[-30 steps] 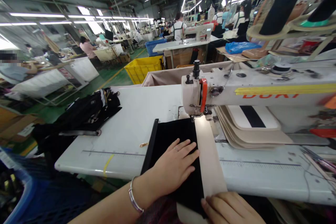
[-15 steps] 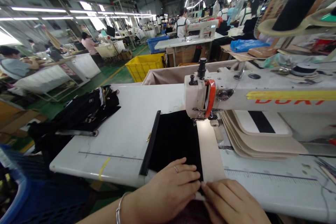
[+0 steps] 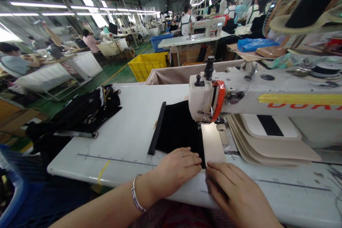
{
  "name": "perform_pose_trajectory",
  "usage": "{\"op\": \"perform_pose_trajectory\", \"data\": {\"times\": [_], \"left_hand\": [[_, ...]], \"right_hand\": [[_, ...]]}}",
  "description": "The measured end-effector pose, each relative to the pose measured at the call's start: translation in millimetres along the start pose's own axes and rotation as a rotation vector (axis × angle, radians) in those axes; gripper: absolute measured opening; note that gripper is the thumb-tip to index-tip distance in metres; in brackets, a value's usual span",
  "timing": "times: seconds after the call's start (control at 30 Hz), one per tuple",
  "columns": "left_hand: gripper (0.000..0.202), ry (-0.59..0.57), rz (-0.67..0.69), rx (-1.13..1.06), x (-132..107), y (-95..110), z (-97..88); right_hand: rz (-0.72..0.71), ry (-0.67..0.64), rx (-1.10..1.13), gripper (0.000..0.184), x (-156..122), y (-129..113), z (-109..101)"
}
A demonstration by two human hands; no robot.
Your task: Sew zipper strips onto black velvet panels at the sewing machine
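Note:
Black fabric (image 3: 179, 124) lies on the white sewing table, its right side over a cream panel (image 3: 213, 146). Both run up to the presser foot of the sewing machine (image 3: 204, 99). A dark strip (image 3: 157, 128) edges the fabric's left side, with a small brass-coloured metal piece (image 3: 155, 124) beside it. My left hand (image 3: 177, 167), wearing a ring and a bracelet, rests flat on the near end of the fabric, fingers outstretched. Close by, my right hand (image 3: 232, 185) has its fingers together and bent at the panel's near edge; its thumb is partly hidden.
Stacked cream panels (image 3: 278, 149) lie under the machine arm. Black bag pieces (image 3: 80, 114) are heaped at the table's left end. A blue basket (image 3: 16, 192) stands at lower left, a yellow bin (image 3: 148, 66) beyond the table. Other people sit at machines farther back.
The black fabric and cream panel have moved away from me, farther under the machine head. Both hands have moved forward with them, and more bare table shows at the near edge.

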State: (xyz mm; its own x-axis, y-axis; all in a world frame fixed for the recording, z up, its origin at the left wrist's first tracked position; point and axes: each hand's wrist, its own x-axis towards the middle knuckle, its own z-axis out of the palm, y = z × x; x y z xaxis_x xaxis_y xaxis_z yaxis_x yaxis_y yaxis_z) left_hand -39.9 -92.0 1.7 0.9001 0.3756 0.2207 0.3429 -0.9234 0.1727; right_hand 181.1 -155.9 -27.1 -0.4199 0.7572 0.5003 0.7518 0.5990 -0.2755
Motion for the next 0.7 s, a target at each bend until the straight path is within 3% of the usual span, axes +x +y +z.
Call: {"op": "perform_pose_trajectory", "data": {"times": [0.23, 0.7], "left_hand": [[0.024, 0.002, -0.021, 0.095, 12.8, -21.2, 7.3], [0.022, 0.04, -0.057, 0.047, 40.1, -68.4, 8.4]], "right_hand": [[0.066, -0.025, 0.001, 0.025, 10.7, 8.7, 4.5], [0.128, -0.157, -0.13, 0.037, 46.1, 28.6, 8.7]]}}
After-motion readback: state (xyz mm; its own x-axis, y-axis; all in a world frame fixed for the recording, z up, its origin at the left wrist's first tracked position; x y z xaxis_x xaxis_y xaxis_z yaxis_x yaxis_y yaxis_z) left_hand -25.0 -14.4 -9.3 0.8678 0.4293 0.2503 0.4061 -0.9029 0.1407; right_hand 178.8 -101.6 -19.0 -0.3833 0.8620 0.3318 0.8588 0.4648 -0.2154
